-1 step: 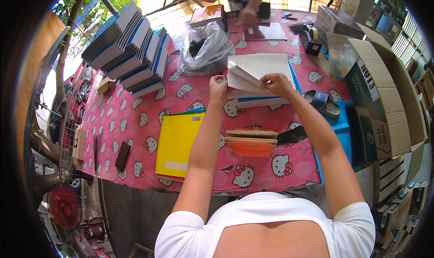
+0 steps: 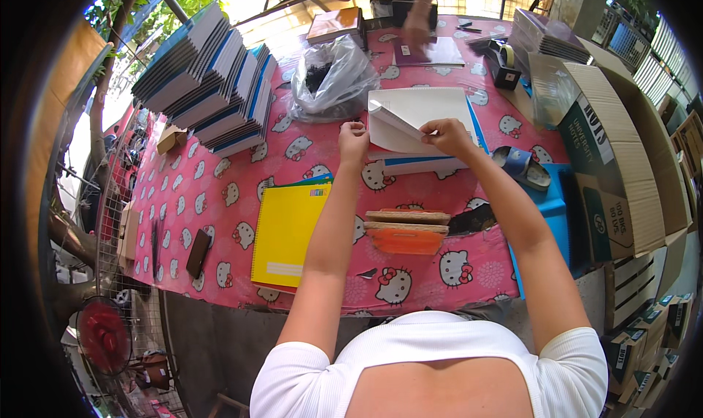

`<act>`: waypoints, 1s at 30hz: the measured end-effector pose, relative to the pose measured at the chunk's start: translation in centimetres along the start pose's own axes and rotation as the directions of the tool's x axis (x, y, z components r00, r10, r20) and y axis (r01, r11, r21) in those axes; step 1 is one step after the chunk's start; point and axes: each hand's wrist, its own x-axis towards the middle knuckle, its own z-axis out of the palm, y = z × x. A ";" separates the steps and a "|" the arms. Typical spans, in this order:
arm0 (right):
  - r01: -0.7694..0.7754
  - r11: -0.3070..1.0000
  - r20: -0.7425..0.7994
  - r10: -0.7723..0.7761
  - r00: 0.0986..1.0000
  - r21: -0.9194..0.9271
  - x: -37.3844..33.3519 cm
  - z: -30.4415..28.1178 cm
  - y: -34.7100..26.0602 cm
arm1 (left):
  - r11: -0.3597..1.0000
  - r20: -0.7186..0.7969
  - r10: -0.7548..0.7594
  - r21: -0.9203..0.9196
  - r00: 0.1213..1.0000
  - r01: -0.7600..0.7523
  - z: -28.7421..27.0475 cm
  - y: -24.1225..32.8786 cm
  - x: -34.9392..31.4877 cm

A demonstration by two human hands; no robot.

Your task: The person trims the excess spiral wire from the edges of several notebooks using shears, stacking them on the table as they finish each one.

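Observation:
My right hand (image 2: 447, 134) pinches the lifted, folded-over corner of a large white sheet (image 2: 432, 104). The sheet lies on a flat stack with blue edges (image 2: 428, 165) on the pink cartoon-cat tablecloth (image 2: 220, 198). My left hand (image 2: 354, 136) is just left of the sheet's folded edge with its fingers curled together. Whether it grips the sheet's edge is not visible. Both forearms reach out from the lower edge of the view.
A yellow spiral notebook (image 2: 287, 231) and an orange-and-brown stack (image 2: 406, 231) lie near me. Slanted rows of blue-edged notebooks (image 2: 209, 81) stand at the left, with a clear plastic bag (image 2: 329, 81) beside them. Cardboard boxes (image 2: 622, 169) are at the right. Another person's hand (image 2: 417, 33) works at the far side.

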 end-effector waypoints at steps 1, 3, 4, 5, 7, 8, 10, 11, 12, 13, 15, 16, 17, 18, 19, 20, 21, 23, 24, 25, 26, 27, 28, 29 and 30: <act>0.012 1.000 0.015 -0.012 1.000 0.009 0.2 0.6 -1.0 | 0.909 -0.053 0.075 0.415 0.996 -0.046 -1.3 -0.5 0.9; 0.016 1.000 0.025 -0.017 1.000 0.010 0.1 1.0 -1.8 | 0.974 -0.043 -0.072 0.211 0.996 0.080 -1.6 -0.2 2.3; 0.030 0.999 0.013 -0.029 0.999 -0.021 0.0 0.8 -1.5 | 0.979 0.021 -0.205 -0.001 0.979 0.205 -1.1 0.9 2.7; 0.042 0.998 0.002 -0.042 0.999 -0.052 -0.1 0.7 -1.2 | 0.921 0.112 -0.319 -0.200 0.941 0.335 -0.6 2.0 3.1; 0.035 0.999 -0.006 -0.035 0.999 -0.029 -0.4 0.5 -1.0 | 0.631 0.346 -0.463 -0.517 0.816 0.578 0.3 3.0 3.4; 0.031 1.000 -0.009 -0.031 0.999 0.001 -0.5 0.5 -0.9 | 0.631 0.353 -0.459 -0.517 0.815 0.579 0.7 3.4 3.3; 0.178 0.977 0.047 -0.173 0.984 -0.121 -0.6 1.3 -2.2 | 0.595 0.478 -0.385 -0.525 0.789 0.608 0.5 3.2 3.5; 0.320 0.919 0.116 -0.300 0.947 -0.231 -0.7 1.5 -2.9 | 0.666 0.409 -0.401 -0.485 0.820 0.567 0.0 3.1 3.5; 0.317 0.918 0.115 -0.298 0.948 -0.239 -0.8 1.0 -2.9 | 0.664 0.416 -0.396 -0.487 0.819 0.568 -0.2 3.4 3.4; 0.297 0.936 0.039 -0.295 0.955 -0.187 -0.9 0.3 -2.6 | 0.780 0.475 -0.132 -0.492 0.870 0.387 -0.6 4.1 2.9; 0.280 0.919 -0.262 -0.352 0.899 -0.276 -0.7 -2.1 -0.3 | 0.833 0.488 0.288 -0.552 0.824 0.036 -0.8 6.4 1.7; 0.204 0.921 -0.467 -0.348 0.813 -0.332 -0.3 -3.7 -0.4 | 0.835 0.486 0.286 -0.550 0.826 0.035 -1.7 7.6 0.9; 0.275 0.919 -0.632 -0.395 0.667 -0.284 0.0 -6.4 0.8 | 0.813 0.437 0.319 -0.582 0.841 -0.007 -1.6 9.4 0.1; 0.263 0.925 -0.628 -0.380 0.679 -0.275 0.2 -7.3 1.0 | 0.796 0.380 0.332 -0.603 0.863 -0.041 -1.9 9.4 -0.8; 0.193 0.963 -0.542 -0.063 0.838 0.186 0.8 -7.6 0.5 | 0.803 0.330 0.418 -0.570 0.846 -0.175 -2.3 9.2 -0.4; 0.120 0.905 -0.423 0.071 0.903 0.408 0.7 -7.1 0.0 | 0.810 0.325 0.403 -0.563 0.855 -0.168 -2.8 8.6 -0.4; 0.018 0.803 -0.291 0.195 0.937 0.595 1.0 -6.8 -0.6 | 0.816 0.268 0.430 -0.525 0.862 -0.243 -3.1 7.9 0.0; 0.116 0.780 -0.319 0.111 0.941 0.614 0.9 -5.2 -1.8 | 0.820 0.201 0.453 -0.476 0.869 -0.317 -3.8 6.3 0.4; 0.116 0.785 -0.324 0.112 0.939 0.608 0.6 -4.6 -0.8 | 0.848 0.218 0.404 -0.455 0.888 -0.274 -3.3 5.5 0.8; 0.130 0.799 -0.342 0.099 0.934 0.587 0.3 -3.5 1.2 | 0.872 0.239 0.356 -0.434 0.903 -0.228 -2.5 4.9 1.0; 0.141 0.807 -0.349 0.085 0.933 0.573 0.0 -2.5 2.4 | 0.871 0.241 0.354 -0.436 0.903 -0.225 -1.5 3.9 0.6; -0.004 0.892 -0.259 0.135 0.956 0.451 -1.0 -2.4 2.0 | 0.821 0.125 0.408 -0.484 0.904 -0.303 -0.5 3.1 -0.4; -0.003 0.892 -0.254 0.133 0.958 0.453 -0.8 -2.1 2.5 | 0.763 0.006 0.453 -0.520 0.891 -0.384 0.0 2.7 -1.0; -0.011 0.893 -0.274 0.149 0.950 0.449 -0.4 -1.9 2.8 | 0.763 0.001 0.453 -0.518 0.892 -0.387 -0.5 2.8 -0.7; -0.035 0.896 -0.297 0.183 0.937 0.443 -1.1 -1.8 3.7 | 0.822 0.060 0.408 -0.458 0.911 -0.338 -0.7 3.2 -0.7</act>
